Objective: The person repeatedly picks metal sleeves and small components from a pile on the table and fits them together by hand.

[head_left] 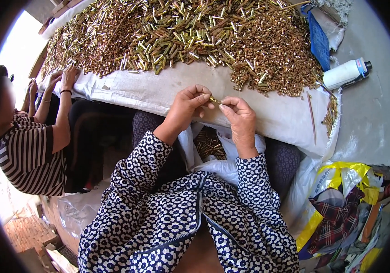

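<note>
Between my two hands, just above the near edge of the cloth-covered table (158,91), is a slim brass-coloured metal tube (214,99). My left hand (186,107) pinches one end of it between thumb and fingers. At the other end, the thumb and forefinger of my right hand (239,117) are closed; whether they also hold a separate small part is hidden. Beyond my hands spreads a large heap of golden metal tubes (176,38), with many small metal rings or nuts (267,59) at its right. Below my hands, an open white bag (226,169) on my lap contains similar metal tubes (208,144).
A white bottle (343,74) lies at the right beside a blue plastic tray (318,41). One thin stick (311,118) rests on the cloth. To my left, another person in a striped shirt (33,154) reaches to the heap. Bags and plaid cloth (338,218) sit at lower right.
</note>
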{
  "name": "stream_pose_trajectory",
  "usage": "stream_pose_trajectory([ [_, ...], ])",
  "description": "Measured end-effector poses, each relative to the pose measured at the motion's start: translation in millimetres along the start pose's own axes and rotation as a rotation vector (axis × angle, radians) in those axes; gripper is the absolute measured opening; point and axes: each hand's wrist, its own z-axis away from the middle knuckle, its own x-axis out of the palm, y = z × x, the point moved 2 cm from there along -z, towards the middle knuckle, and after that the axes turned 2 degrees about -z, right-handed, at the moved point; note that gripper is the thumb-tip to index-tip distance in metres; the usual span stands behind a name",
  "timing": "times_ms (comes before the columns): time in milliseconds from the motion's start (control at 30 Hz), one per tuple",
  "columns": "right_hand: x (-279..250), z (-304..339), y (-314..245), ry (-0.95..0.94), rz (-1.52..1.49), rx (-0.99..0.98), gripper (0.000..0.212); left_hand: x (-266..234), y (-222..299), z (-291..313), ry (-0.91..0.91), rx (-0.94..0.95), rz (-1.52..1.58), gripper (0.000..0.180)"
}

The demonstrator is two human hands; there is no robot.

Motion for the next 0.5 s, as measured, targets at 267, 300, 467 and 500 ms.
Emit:
stream_pose_trajectory([
  [267, -1.5, 3.8, 1.6, -0.018, 0.001, 0.032, 0.013, 3.8, -5.6, 5.0, -0.06, 0.033, 0.107, 0.009],
  [300, -1.3, 3.9, 1.6, -0.017, -0.004, 0.027, 0.013, 4.3, -5.3, 5.2, -0.058, 0.053, 0.096, 0.009],
  [467, -4.5, 2.7, -2.1, -0.029, 0.319, -0.13, 0.011, 7.0, -3.6, 3.8, -0.075, 0.129, -0.014, 0.008],
  [500, -4.1, 1.5, -4.0, -0.037, 0.405, -0.194, 0.012, 5.0, -6.3, 1.4, -0.072, 0.188, -0.262, 0.008],
])
